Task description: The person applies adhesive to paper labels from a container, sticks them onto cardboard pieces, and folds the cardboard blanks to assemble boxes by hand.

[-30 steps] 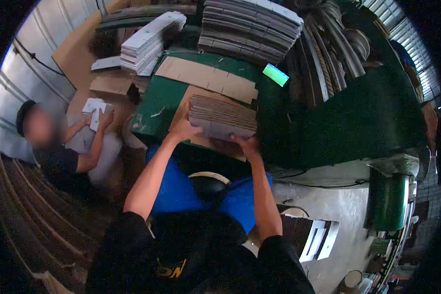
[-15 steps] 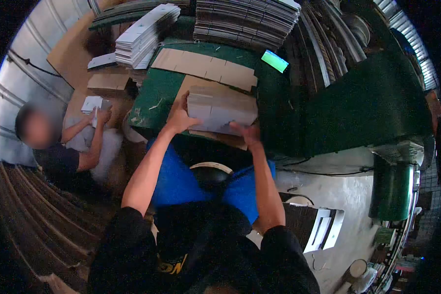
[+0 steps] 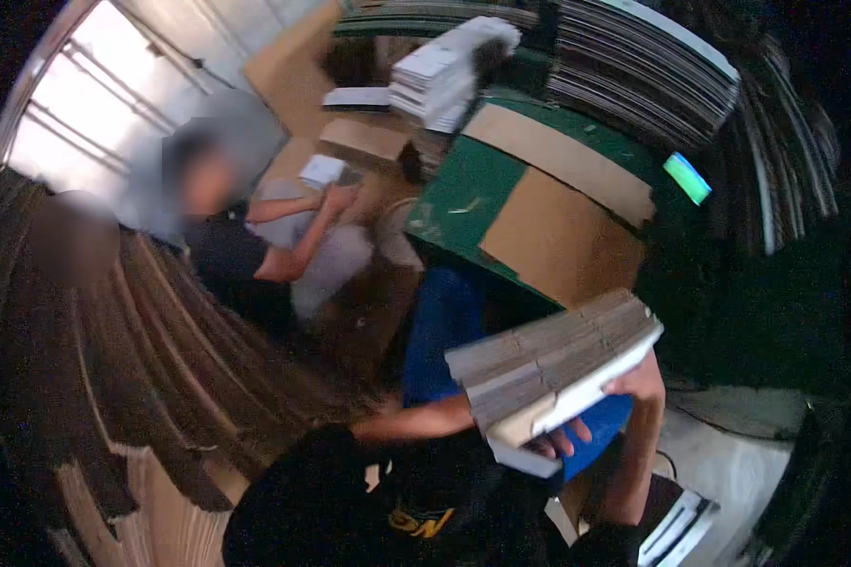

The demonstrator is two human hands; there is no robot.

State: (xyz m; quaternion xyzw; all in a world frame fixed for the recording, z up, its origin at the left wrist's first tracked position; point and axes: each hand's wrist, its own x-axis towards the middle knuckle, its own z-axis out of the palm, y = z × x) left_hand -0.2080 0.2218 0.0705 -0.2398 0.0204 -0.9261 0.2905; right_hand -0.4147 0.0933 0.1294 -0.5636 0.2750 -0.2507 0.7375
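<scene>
A thick stack of flat cardboard pieces, grey-brown along its edges with a white face below, is held tilted above my lap. My left hand reaches beneath the stack, its fingertips showing at the lower white side and the rest hidden. At the right end, my right hand grips the stack's white side with bent fingers. Behind it, a brown cardboard sheet and a long creased cardboard strip lie on the green tabletop.
On the left a co-worker holds their hands near small white pieces. White cardboard stacks and a tall stack stand at the back. A lit phone lies right. Cardboard sheets fill the left side.
Both hands have lifted the cardboard stack off the green table and brought it over my lap, tilting it. The view has turned left, and the brown sheet beneath is now exposed.
</scene>
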